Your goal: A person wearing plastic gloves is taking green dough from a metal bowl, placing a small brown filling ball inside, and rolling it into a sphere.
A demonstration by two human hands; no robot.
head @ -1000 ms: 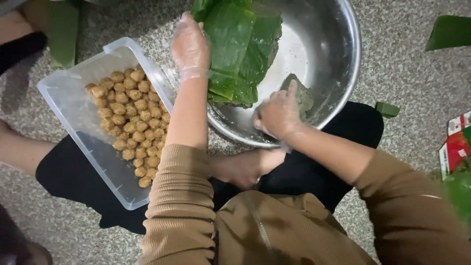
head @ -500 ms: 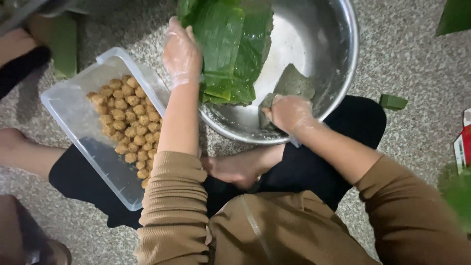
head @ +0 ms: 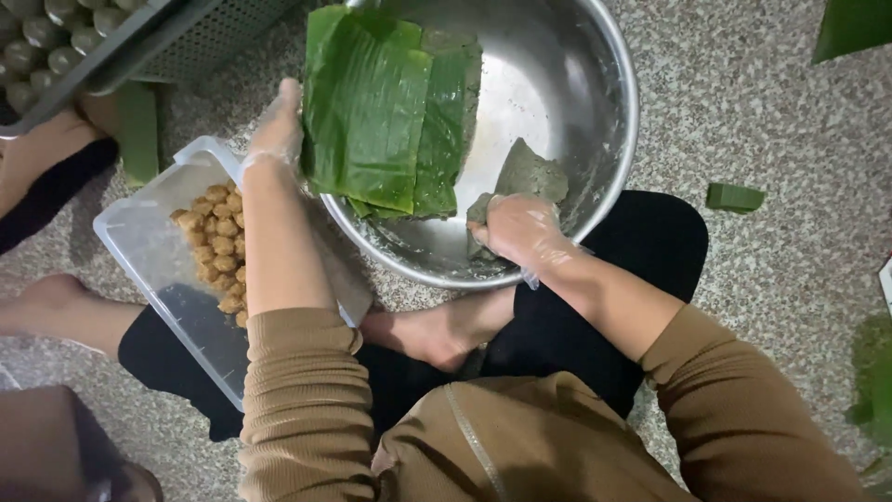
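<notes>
In the steel bowl, the gloved right hand has its fingers clamped on the grey-green dough (pinch evenly, I'd judge). The left hand, fingers together, touches the banana leaves at the bowl's left rim

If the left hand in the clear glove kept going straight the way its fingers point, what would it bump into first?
The left hand points up the picture, beside the stack of green banana leaves. Straight ahead lies speckled stone floor, then probably the grey slotted plastic crate, though depth is hard to judge.
</notes>
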